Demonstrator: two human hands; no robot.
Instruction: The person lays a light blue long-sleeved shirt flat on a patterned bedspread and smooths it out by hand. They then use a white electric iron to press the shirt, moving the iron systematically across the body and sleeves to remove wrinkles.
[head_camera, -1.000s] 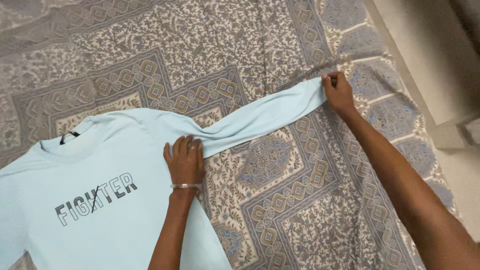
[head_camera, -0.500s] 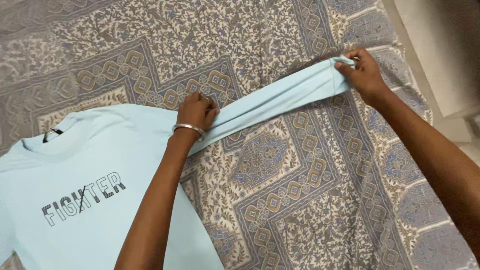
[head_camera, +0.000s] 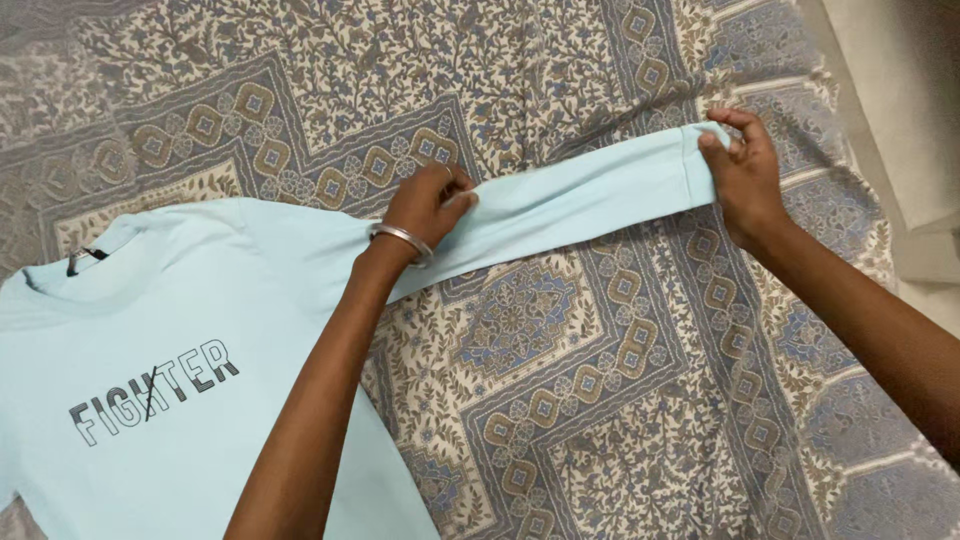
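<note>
A pale blue long-sleeved shirt (head_camera: 200, 300) with dark lettering on the chest lies face up on a patterned bedsheet (head_camera: 560, 400). Its sleeve (head_camera: 590, 195) stretches out to the right, lifted slightly and taut. My left hand (head_camera: 430, 205), with a metal bangle at the wrist, pinches the sleeve near the shoulder. My right hand (head_camera: 745, 175) grips the cuff end of the sleeve at the upper right.
The bedsheet has grey, blue and tan floral and diamond patterns and covers the whole surface. Along the right edge a pale wall or floor strip (head_camera: 900, 90) shows beyond the bed's edge.
My left hand slid up from the shirt's side to the upper sleeve and pinched it. My right hand kept the cuff and lifted it, pulling the sleeve straight.
</note>
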